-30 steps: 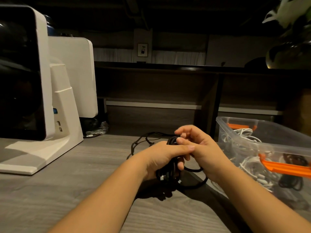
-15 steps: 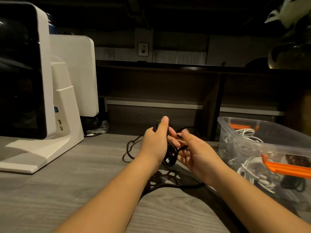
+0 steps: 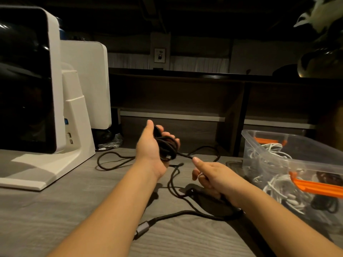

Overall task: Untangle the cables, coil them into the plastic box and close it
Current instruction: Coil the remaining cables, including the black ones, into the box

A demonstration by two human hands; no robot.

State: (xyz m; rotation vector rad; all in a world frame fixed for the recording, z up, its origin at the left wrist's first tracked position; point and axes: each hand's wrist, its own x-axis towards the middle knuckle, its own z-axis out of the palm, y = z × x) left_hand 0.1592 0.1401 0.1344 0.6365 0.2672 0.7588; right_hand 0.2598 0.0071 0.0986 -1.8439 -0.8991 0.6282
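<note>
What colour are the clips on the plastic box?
Orange clips on the clear box, seen in the head view.

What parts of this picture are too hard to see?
- Head view: the black cable partly hidden inside the left hand.
- What the right hand pinches: covered by its fingers.
- The plastic box: cut off by the right edge, its dark contents too dim to identify.

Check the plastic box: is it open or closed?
Open. The box has no lid on its rim; white cables lie inside, visible from above, and its orange latches are unfastened.
</note>
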